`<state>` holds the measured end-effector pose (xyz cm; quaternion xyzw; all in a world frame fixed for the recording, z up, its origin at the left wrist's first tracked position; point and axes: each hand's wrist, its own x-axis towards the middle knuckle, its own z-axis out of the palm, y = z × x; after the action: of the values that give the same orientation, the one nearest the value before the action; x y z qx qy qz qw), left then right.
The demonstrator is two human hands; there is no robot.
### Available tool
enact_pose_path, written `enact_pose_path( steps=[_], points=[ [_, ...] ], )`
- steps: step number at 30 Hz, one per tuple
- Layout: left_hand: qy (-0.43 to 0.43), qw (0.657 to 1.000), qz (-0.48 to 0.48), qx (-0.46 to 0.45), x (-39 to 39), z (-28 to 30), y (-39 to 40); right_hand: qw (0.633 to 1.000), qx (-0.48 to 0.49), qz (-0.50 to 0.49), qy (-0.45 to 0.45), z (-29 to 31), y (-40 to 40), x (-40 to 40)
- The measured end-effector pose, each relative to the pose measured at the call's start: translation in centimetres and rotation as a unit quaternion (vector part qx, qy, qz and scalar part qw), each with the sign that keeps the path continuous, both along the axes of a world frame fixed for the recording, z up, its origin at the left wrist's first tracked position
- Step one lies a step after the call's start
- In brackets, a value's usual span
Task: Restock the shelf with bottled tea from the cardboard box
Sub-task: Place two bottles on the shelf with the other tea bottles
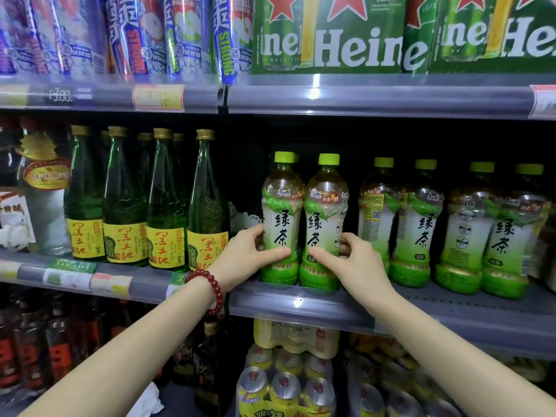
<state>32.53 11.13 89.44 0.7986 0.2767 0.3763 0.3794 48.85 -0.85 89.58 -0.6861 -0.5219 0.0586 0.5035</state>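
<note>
On the middle shelf (301,299), two bottles of green tea were found standing upright and side by side at the front edge, touching one another; the left tea bottle (281,218) was gripped low on its label by the left hand (249,254), the thumb laid across the front and the fingers curled round the far left side; the right tea bottle (325,221) was held in like manner by the right hand (352,260), the thumb pressed across the front of the label and the fingers wrapped round the right side. A red bead bracelet (210,291) was noted on the left wrist. To the right, on the same shelf, four further tea bottles (451,227) of the same kind were observed upright in a row, set slightly apart from the held pair; some labels were turned away from the front. To the left, green glass bottles (144,206) with yellow labels and gold caps were recorded in a row, near the left hand but not touched by it. On the shelf above, tall drink cans (120,34) were seen at the left and green beer cartons (361,34) at the right; price tags were fixed along the shelf rails, their print blurred. Below, shrink-wrapped packs of cans (285,386) and dark bottles (210,356) were noted. The cardboard box was not within the view.
</note>
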Motion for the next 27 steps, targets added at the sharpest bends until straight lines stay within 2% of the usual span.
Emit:
enact_pose_path(
  steps=[3,7,11,16,21,27],
  points=[
    [0.112,0.987,0.058,0.104,-0.4,0.5,-0.4,0.997,-0.049,0.001,-0.063,0.3,-1.1,-0.3],
    [0.193,0.963,0.101,0.158,-1.0,1.0,-1.1,0.971,-0.171,-0.004,-0.168,0.9,-2.2,-0.7],
    [0.215,0.951,0.110,0.193,-1.7,1.1,-1.9,0.959,-0.198,-0.027,-0.203,1.3,-2.9,-1.5],
    [0.198,0.954,0.105,0.199,-3.7,0.9,-3.2,0.961,-0.159,-0.036,-0.223,1.7,-4.4,-3.8],
    [0.204,0.949,0.121,0.210,-7.2,0.7,-3.9,0.959,-0.149,0.040,-0.239,1.7,-3.6,-7.4],
    [0.238,0.937,0.191,0.170,-14.4,-0.9,-3.4,0.945,-0.146,0.126,-0.263,0.3,0.9,-13.4]
  ],
)
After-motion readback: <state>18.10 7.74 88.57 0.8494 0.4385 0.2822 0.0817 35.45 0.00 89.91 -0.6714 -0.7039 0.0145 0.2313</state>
